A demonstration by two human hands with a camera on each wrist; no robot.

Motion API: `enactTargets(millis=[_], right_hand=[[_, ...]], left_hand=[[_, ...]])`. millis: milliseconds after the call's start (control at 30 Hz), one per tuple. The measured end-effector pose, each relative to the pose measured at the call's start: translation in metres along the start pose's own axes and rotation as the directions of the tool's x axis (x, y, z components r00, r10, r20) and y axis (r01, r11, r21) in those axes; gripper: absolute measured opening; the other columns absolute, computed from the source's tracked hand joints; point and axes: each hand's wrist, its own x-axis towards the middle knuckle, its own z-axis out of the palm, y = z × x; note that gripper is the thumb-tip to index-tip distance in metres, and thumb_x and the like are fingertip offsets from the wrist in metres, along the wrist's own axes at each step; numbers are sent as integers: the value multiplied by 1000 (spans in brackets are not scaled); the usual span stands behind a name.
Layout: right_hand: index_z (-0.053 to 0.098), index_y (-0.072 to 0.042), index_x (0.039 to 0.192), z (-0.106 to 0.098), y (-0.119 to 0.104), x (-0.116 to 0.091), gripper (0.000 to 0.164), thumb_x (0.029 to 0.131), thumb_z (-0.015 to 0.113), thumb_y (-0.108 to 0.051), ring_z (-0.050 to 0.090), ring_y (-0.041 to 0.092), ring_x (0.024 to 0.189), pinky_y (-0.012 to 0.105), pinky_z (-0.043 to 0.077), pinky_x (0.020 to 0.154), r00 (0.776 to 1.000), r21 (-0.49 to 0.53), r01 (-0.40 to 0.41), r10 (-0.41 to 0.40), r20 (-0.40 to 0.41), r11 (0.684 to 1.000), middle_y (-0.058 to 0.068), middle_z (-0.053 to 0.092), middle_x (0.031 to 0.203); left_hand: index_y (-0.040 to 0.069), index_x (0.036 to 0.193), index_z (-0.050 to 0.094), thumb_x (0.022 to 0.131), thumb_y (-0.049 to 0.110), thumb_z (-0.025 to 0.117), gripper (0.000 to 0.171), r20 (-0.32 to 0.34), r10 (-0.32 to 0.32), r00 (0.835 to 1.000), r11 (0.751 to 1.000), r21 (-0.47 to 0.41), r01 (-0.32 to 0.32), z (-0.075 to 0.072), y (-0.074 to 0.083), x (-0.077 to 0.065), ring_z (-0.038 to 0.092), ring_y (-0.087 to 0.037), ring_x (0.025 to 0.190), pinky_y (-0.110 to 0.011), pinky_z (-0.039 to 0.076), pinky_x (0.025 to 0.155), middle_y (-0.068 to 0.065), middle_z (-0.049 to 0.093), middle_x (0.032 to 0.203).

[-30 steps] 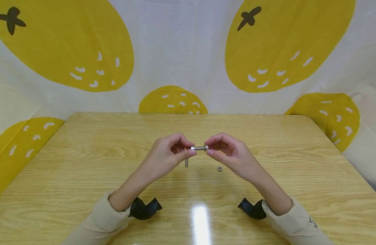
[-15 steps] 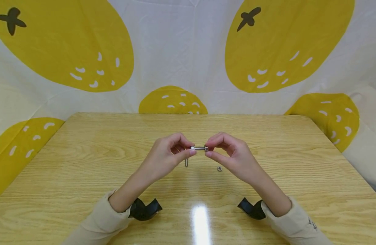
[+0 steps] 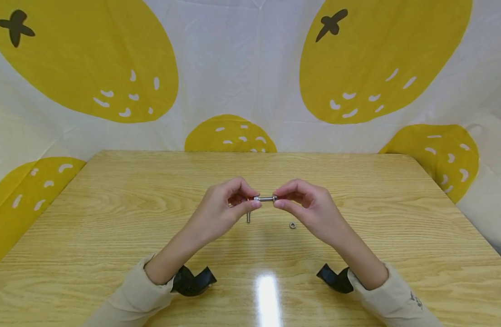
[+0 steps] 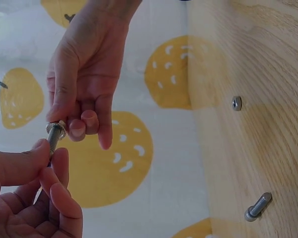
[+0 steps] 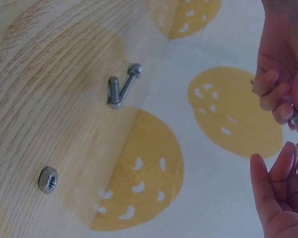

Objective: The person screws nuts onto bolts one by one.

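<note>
A silvery bolt (image 3: 266, 198) is held level above the table between both hands. My left hand (image 3: 222, 209) pinches its head end between thumb and forefinger. At the other end, the thumb and fingers of my right hand (image 3: 309, 209) pinch a nut (image 4: 58, 129) on the bolt's threaded tip. Between the two hands the bolt's shank shows bare in the head view. The right hand's other fingers curl loosely in the left wrist view.
On the wooden table (image 3: 152, 181) a loose nut (image 3: 292, 225) lies below the right hand. Two more bolts (image 5: 131, 79) lie close together, partly hidden by the left hand in the head view. A patterned cloth (image 3: 238, 68) hangs behind the table.
The right thumb and fingers have shifted slightly around the nut, whose facing has changed. The left hand and the bolt stay nearly still.
</note>
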Motion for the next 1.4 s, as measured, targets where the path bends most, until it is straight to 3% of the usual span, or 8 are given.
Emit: enactTargets(millis=[200,400,500,567,700,800,1167,1400], right_hand=[[61,-3,90,2,2,0,7,91,58,-9,58,11,75,25,52,73,1000,-156,28,-27,8,987,4,62,83],[61,-8,80,4,3,0,26,99,45,-15,56,11,71,26,49,64,999,-286,53,-50,19,957,-1,59,75],[64,-8,85,2,2,-1,29,100,42,-20,58,12,77,28,49,69,1000,-301,22,-16,22,953,0,63,80],[64,-9,94,0,0,-1,20,97,49,-21,59,11,82,29,50,73,999,-307,22,-12,34,951,-2,64,86],[61,-11,105,-3,-3,-2,21,86,67,-16,56,9,89,26,48,78,996,-330,92,-82,45,940,-4,64,95],[61,-11,102,-4,-3,-3,23,81,71,-9,56,10,89,26,47,78,988,-346,153,-149,38,926,-5,62,95],[63,-12,90,-2,0,-3,4,90,62,-15,52,7,81,26,45,71,979,-372,206,-193,71,905,-6,60,86],[61,-17,75,1,2,-1,28,98,46,-23,50,5,75,28,40,73,988,-382,155,-135,77,911,-10,59,74]], left_hand=[[7,89,62,84,12,69,10,-4,27,1000,1000,-10,-27,2,-1,0,56,-15,64,-23,46,56,-3,65,81],[6,89,62,84,11,69,10,9,31,999,999,-27,-30,4,-1,0,53,-16,60,-22,45,52,-4,64,78],[6,89,62,84,11,69,10,9,27,1000,999,-29,-26,5,-1,0,54,-18,60,-22,44,52,-5,64,77],[7,89,62,84,12,69,10,5,24,1000,999,-24,-24,5,-1,0,53,-17,60,-22,43,51,-6,64,77],[8,89,62,84,12,69,10,-10,20,1000,1000,-9,-20,4,0,-1,52,-14,60,-22,42,52,-4,65,78],[8,89,62,83,12,69,10,-17,19,1000,1000,-4,-19,3,1,-1,52,-14,61,-22,43,53,-4,65,79],[7,89,62,84,11,69,10,-12,62,998,998,5,-62,4,0,-1,53,-12,60,-22,44,53,-2,64,76],[7,88,62,83,10,69,10,0,64,998,998,-2,-64,5,2,-2,52,-12,58,-22,44,52,-3,62,75]])
